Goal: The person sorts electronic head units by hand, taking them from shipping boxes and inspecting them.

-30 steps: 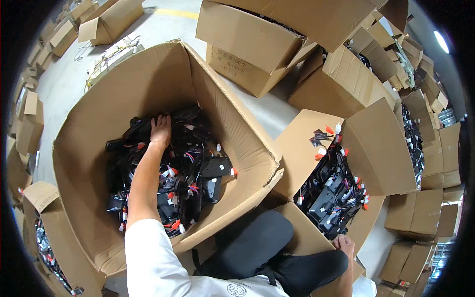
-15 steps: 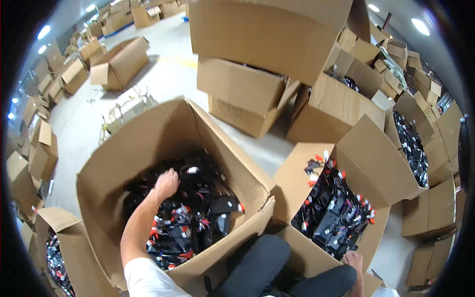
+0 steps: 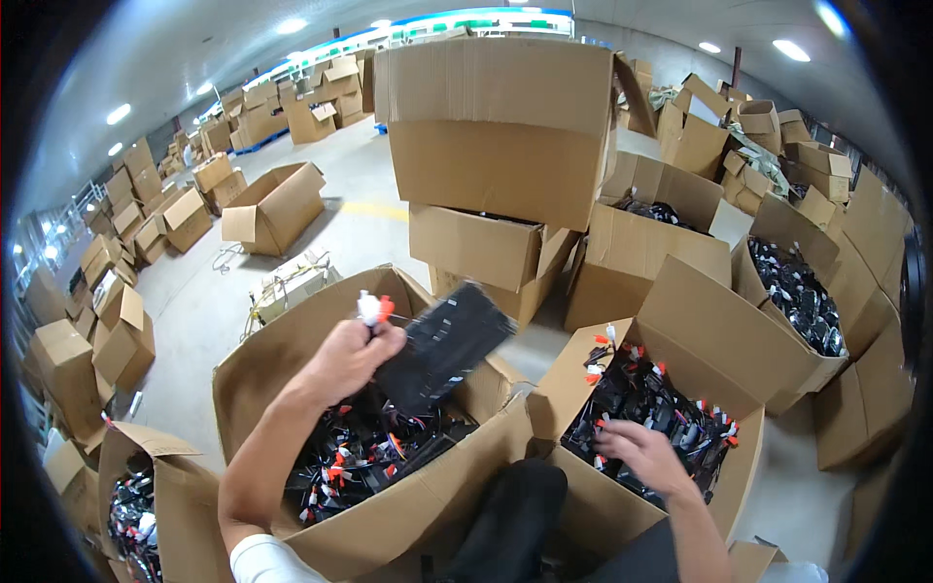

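Note:
My left hand [image 3: 352, 361] is closed above the large carton [image 3: 408, 500], gripping a flat black rectangular part [image 3: 449, 345]. Red and white plug connectors [image 3: 375, 309] stick up over its fingers. The part is tilted and extends to the right of the hand, its edges slightly blurred. Below it in the carton lies a heap of black parts [image 3: 345, 447] with wires and red and white plugs. My right hand [image 3: 639, 455] hovers over the right-hand carton [image 3: 743, 476], fingers stretched to the left with nothing visible in them. Similar black wired parts [image 3: 680, 423] fill that carton.
Stacked cartons [image 3: 501, 160] rise directly ahead. Another open carton of black parts [image 3: 797, 291] stands at the far right, and one [image 3: 180, 505] at the lower left. A pale metal-framed object [image 3: 292, 287] sits on the floor behind the large carton. My knee [image 3: 510, 515] is between the two cartons.
My left hand has come up out of the heap with the black part. My right hand has moved from the right carton's near edge to above its contents. The view has tilted upward.

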A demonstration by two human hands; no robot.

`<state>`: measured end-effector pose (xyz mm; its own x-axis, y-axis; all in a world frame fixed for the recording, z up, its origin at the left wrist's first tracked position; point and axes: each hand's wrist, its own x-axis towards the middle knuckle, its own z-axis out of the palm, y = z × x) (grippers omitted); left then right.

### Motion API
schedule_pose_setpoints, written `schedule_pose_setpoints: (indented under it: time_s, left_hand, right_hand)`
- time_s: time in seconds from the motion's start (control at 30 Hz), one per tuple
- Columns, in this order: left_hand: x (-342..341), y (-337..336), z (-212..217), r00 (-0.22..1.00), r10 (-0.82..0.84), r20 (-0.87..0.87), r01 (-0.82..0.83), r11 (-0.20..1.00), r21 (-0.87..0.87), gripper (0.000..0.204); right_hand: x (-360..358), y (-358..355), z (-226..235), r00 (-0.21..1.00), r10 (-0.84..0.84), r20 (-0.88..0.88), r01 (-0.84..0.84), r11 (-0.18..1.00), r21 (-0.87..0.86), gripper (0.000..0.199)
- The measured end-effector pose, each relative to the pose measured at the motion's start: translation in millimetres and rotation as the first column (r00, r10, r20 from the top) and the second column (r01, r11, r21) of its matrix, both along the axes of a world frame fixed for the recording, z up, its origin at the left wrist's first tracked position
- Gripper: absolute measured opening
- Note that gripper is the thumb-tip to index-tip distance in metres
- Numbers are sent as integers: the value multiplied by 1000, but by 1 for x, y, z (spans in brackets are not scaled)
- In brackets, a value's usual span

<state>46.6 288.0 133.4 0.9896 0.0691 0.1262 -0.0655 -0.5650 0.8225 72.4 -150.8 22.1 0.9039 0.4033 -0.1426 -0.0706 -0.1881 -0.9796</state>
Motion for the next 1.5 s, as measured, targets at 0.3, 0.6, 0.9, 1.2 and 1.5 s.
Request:
schedule_pose_setpoints:
  time_s: [0.3, 0.6, 0.9, 1.2, 1.5]
  left_hand:
    - [-36, -104, 40, 981, -58, -187, 86, 986, 145, 35]
    - [-13, -110, 109, 993, -8, 114, 84, 727, -682, 42]
    - [-23, -170, 134, 881, -70, 467, 382, 688, -617, 48]
    - [96, -247, 68, 977, -40, 208, 151, 821, -551, 40]
    - [5, -188, -129, 897, -324, -300, 278, 942, -188, 44]
  right_hand:
    - [-10, 94, 62, 978, 122, -166, 1, 803, 595, 35]
    - [1, 49, 2, 945, -260, -198, 327, 756, 567, 27]
    - [-77, 89, -48, 902, -416, -114, 382, 646, 661, 36]
    - [-102, 72, -75, 829, 14, -559, 525, 325, 787, 36]
    - [-101, 35, -75, 784, -362, -504, 620, 446, 645, 30]
